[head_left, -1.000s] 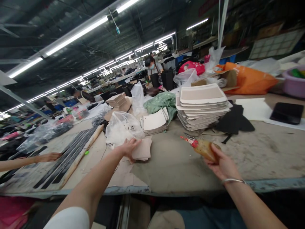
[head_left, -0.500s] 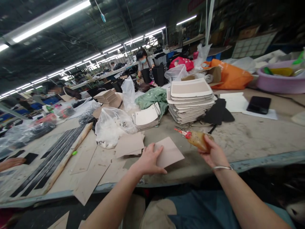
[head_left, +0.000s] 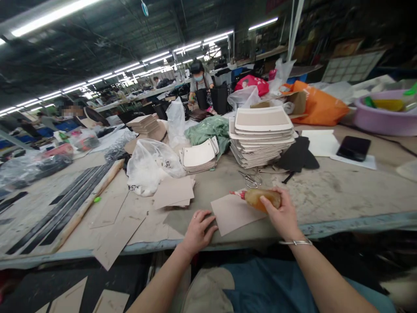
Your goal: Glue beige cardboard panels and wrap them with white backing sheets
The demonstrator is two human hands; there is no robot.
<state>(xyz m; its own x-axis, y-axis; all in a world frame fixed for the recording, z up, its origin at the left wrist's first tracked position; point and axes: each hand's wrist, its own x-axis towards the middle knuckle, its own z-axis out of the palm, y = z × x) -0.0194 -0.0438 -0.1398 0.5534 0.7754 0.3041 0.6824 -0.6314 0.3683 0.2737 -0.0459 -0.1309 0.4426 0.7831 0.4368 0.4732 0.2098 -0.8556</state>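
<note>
A beige cardboard sheet [head_left: 233, 215] lies near the table's front edge. At its left edge rests my left hand [head_left: 199, 230], with fingers apart and nothing gripped. My right hand [head_left: 284, 213] is wrapped round a yellowish squeeze bottle [head_left: 257, 199] with a red tip. The bottle lies nearly level above the sheet, its tip pointing left near the sheet's top edge. Behind it is a pair of scissors [head_left: 251, 179]. Left of the sheet sits a small pile of similar cardboard pieces [head_left: 174, 192].
A tall stack of pale curved boards [head_left: 262, 139] and a smaller stack [head_left: 199, 156] stand behind. Around them are a clear plastic bag [head_left: 151, 167], black pieces [head_left: 298, 154], a phone [head_left: 354, 148] and a purple basin [head_left: 386, 117]. Long black strips [head_left: 70, 204] lie left. Co-workers are farther back.
My left hand has slid left from the sheet's face to its edge. My right hand has brought the bottle left over the sheet. A person's hand at far left has gone from view.
</note>
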